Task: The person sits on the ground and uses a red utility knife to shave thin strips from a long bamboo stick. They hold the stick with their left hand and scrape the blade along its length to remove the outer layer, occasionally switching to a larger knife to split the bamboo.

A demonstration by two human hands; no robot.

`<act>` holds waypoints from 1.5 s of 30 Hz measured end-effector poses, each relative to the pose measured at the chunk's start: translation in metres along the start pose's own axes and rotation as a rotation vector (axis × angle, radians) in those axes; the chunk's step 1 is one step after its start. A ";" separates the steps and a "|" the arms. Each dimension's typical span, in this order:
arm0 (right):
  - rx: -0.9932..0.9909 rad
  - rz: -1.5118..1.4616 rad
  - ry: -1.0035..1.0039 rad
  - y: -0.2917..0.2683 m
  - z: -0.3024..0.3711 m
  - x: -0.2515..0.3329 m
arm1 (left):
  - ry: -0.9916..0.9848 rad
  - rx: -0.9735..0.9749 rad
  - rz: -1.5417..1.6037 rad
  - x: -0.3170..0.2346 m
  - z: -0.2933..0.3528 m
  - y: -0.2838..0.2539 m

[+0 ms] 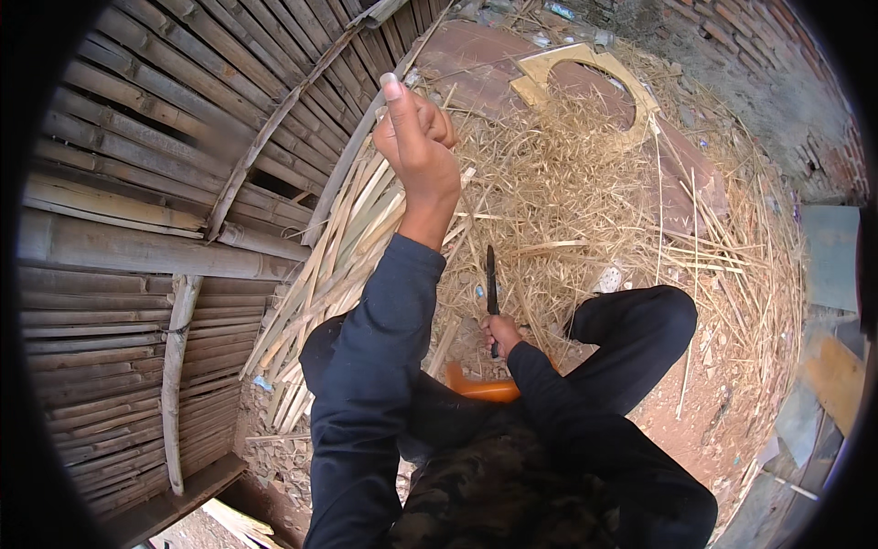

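Note:
My left hand (419, 137) is raised ahead of me, its fingers curled in and its thumb sticking up. Whatever it may hold is hidden by the fingers. Behind and below it lies a pile of split bamboo strips (352, 224). Lower down, close to my knees, my right hand (502, 335) is wrapped round the handle of a knife (492, 284). Its dark, long blade points away from me, over the ground and shavings. The blade does not appear to touch any strip.
Bamboo shavings (558, 174) cover the ground ahead, partly over a brown board (476, 59). A yellowish board with a round cut-out (540, 66) lies beyond. A bamboo-slat wall (110, 242) stands left, a brick wall (732, 41) far right. Something orange (489, 391) shows between my legs.

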State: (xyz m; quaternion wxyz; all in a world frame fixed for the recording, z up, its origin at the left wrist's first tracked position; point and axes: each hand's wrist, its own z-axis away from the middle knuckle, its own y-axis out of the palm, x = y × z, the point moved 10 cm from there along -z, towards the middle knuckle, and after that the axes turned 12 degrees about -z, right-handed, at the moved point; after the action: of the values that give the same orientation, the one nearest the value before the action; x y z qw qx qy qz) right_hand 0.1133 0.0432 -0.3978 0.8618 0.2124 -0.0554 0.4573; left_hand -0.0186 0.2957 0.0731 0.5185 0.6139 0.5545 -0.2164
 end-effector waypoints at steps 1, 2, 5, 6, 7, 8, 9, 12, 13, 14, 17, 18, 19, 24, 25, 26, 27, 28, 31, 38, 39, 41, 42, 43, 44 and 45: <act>0.142 -0.183 0.126 0.012 -0.001 -0.004 | -0.005 -0.007 0.008 0.003 0.000 -0.001; 0.283 -0.367 0.251 0.024 0.003 -0.005 | -0.007 -0.002 0.009 0.005 0.001 -0.002; 0.188 -0.146 -0.134 0.023 0.008 0.032 | 0.000 0.001 0.005 0.004 -0.002 -0.004; 0.056 0.101 -0.519 0.022 0.021 0.060 | 0.000 -0.006 0.001 0.003 -0.002 -0.004; -0.076 0.360 -0.893 0.034 0.054 0.085 | 0.002 -0.019 -0.007 0.002 -0.002 -0.008; -0.070 0.366 -1.064 0.043 0.078 0.097 | 0.005 -0.009 -0.007 0.002 -0.001 -0.008; -0.039 0.362 -1.069 0.048 0.086 0.100 | 0.010 0.001 -0.003 0.002 -0.001 -0.008; -0.068 0.542 -1.048 0.038 0.076 0.089 | 0.000 0.002 0.016 0.004 0.001 -0.005; -0.169 0.727 -1.010 0.007 0.041 0.064 | -0.012 0.007 0.035 0.006 0.001 0.003; -0.256 0.917 -0.963 -0.017 0.015 0.042 | -0.017 0.004 0.024 0.004 0.001 0.002; -0.201 0.795 -0.190 -0.065 -0.036 -0.018 | -0.011 0.007 0.014 0.004 -0.004 -0.002; -0.065 0.510 -0.007 -0.046 -0.027 -0.027 | -0.003 -0.006 0.018 0.004 -0.006 -0.006; 0.045 0.220 0.175 -0.037 -0.015 -0.036 | -0.010 -0.026 0.038 0.008 -0.004 -0.006; -0.007 0.646 -0.847 0.031 0.060 0.075 | -0.007 0.004 0.004 0.005 0.002 -0.002; 0.027 0.603 -0.926 0.053 0.087 0.095 | -0.002 0.004 -0.001 0.002 0.003 -0.004; 0.052 0.553 -1.010 0.063 0.103 0.107 | 0.002 0.012 0.002 0.002 0.003 -0.003; 0.039 0.536 -1.001 0.057 0.096 0.103 | -0.002 0.007 0.010 0.002 0.002 -0.004; 0.021 0.518 -0.996 0.045 0.084 0.096 | -0.008 0.005 0.023 0.004 0.002 -0.003; -0.218 0.785 -0.574 -0.042 0.001 0.023 | -0.028 0.002 0.036 0.007 -0.001 -0.003; -0.118 0.452 -0.315 -0.035 -0.003 0.011 | -0.012 0.005 -0.010 0.004 0.002 -0.004; -0.112 0.586 -0.526 -0.016 0.015 0.033 | 0.001 0.014 -0.007 0.002 0.000 -0.004; -0.050 0.586 -0.872 0.024 0.055 0.076 | 0.010 0.028 -0.001 0.002 0.003 -0.007; -0.012 0.581 -1.045 0.038 0.073 0.090 | 0.001 0.021 0.002 0.002 0.003 -0.007; -0.020 0.594 -1.042 0.037 0.073 0.088 | -0.007 0.014 0.005 0.002 0.003 -0.007; -0.027 0.607 -1.040 0.035 0.074 0.083 | -0.015 0.006 0.007 0.002 0.003 -0.007; -0.036 0.618 -1.042 0.031 0.076 0.078 | -0.014 0.002 -0.004 0.002 0.003 -0.009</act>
State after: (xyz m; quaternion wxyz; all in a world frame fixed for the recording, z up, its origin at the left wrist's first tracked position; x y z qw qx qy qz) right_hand 0.1406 0.0870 -0.2968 0.5521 0.3678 -0.5368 0.5212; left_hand -0.0252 0.2925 0.0669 0.5216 0.6116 0.5517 -0.2222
